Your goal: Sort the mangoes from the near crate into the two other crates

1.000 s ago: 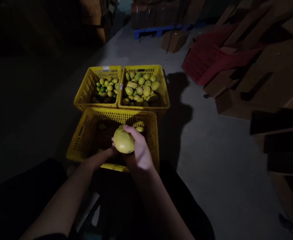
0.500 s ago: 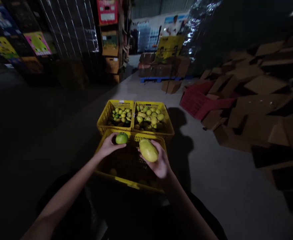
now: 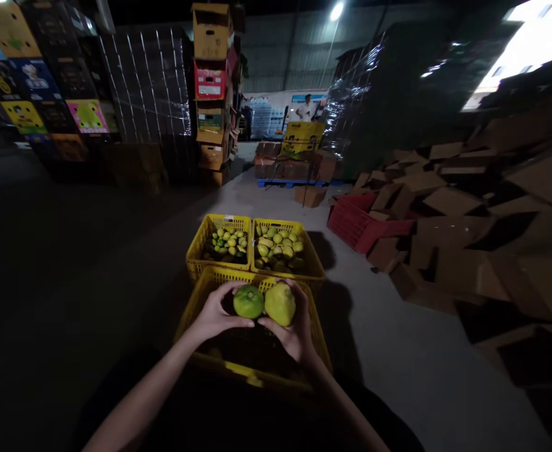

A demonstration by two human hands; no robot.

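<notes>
My left hand (image 3: 216, 314) is closed around a round green citrus fruit (image 3: 248, 302), its stem end facing me. In my right hand (image 3: 298, 336) is a yellow, lemon-shaped fruit (image 3: 280, 304), with the thumb below it and the fingers behind. Both fruits are held side by side, close together, above the near yellow crate (image 3: 231, 367). That crate's inside is dark, so its contents are hard to make out. Beyond it, a left crate (image 3: 196, 257) holds small green and yellow fruits (image 3: 230, 238), and a right crate (image 3: 314, 267) holds larger yellowish ones (image 3: 283, 242).
A red crate (image 3: 351, 223) lies among a heap of flattened cardboard boxes (image 3: 459, 245) on the right. Behind stand a tall stack of cartons (image 3: 211, 119), wrapped pallets and a blue pallet (image 3: 290, 183) with boxes. A person (image 3: 306, 110) appears in the far background.
Both hands have come together, bringing the two fruits side by side. The yellow fruit has turned from lengthwise to end-on. My view has tilted up.
</notes>
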